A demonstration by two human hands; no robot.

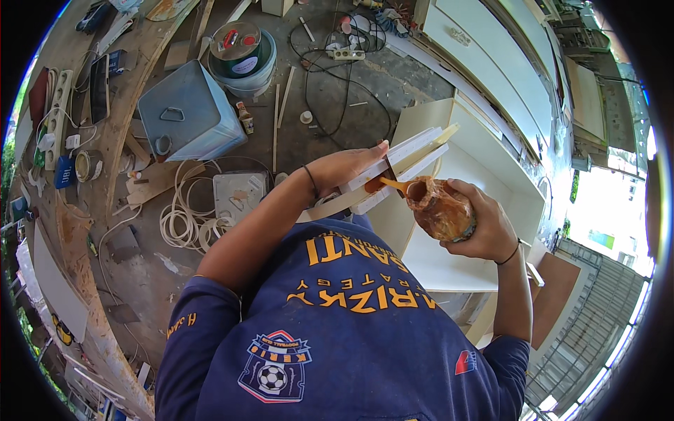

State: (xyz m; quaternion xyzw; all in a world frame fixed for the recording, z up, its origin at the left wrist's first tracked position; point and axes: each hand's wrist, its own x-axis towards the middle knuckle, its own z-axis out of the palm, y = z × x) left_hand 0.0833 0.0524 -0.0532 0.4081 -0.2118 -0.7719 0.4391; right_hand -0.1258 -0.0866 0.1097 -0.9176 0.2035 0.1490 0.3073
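Observation:
My left hand (351,167) is closed round a bundle of narrow white boards (414,149) in front of my chest. A thin dark flat piece (390,168) lies across the boards near its fingers; whether these also grip it, I cannot tell. In my right hand (484,223) is a jar (442,209) crusted with brown, glue-like material, tilted with its mouth toward the boards. An amber strand (395,184) runs from the mouth to the boards, where a brown-orange patch (373,186) shows. A pale strip (330,208) curves out beneath my left wrist.
Beyond the jar stands an open white cabinet (516,186). To the left are a blue-grey metal can (189,112), a bucket (263,83) with a dark tin, and coiled pale edging strip (186,217). Black cable (344,98) and a power strip (346,55) lie on the floor.

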